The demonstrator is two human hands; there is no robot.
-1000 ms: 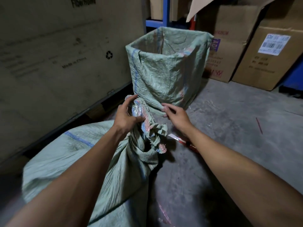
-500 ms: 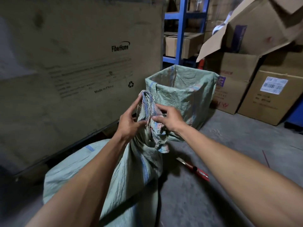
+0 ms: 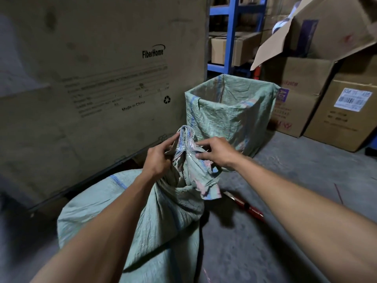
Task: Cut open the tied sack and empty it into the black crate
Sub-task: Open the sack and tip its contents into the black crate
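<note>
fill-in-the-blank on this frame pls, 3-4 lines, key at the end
1. Both hands, left hand and right hand, grip the bunched ____ of the green sack.
2. The red-handled knife lies on the ____, right of the sack, with no hand on it.
3. The upright sack behind stands with its top ____.
4. The big carton on the left reads "Made in ____".

Missing words: neck; floor; open; China
</note>
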